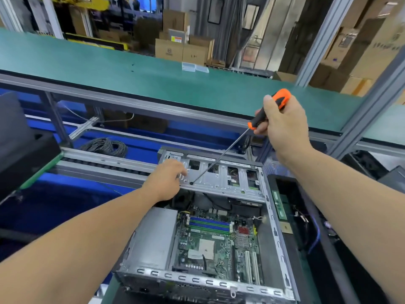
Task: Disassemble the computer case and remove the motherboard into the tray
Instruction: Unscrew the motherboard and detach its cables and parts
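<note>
An open grey metal computer case lies on the bench in front of me. Its green motherboard shows inside, with blue memory slots and white expansion slots. Across the far end runs a silver drive cage bracket. My right hand grips the orange and black handle of a long screwdriver, whose tip sits on a screw hole in the bracket's left part. My left hand rests on the bracket's left end, fingers beside the tip. A black tray lies right of the case with small parts in it.
A green shelf on aluminium framing runs overhead, two small clear boxes on it. A roller conveyor rail passes behind the case, with coiled grey cable beyond. A black object stands at the left. Cardboard boxes fill the background.
</note>
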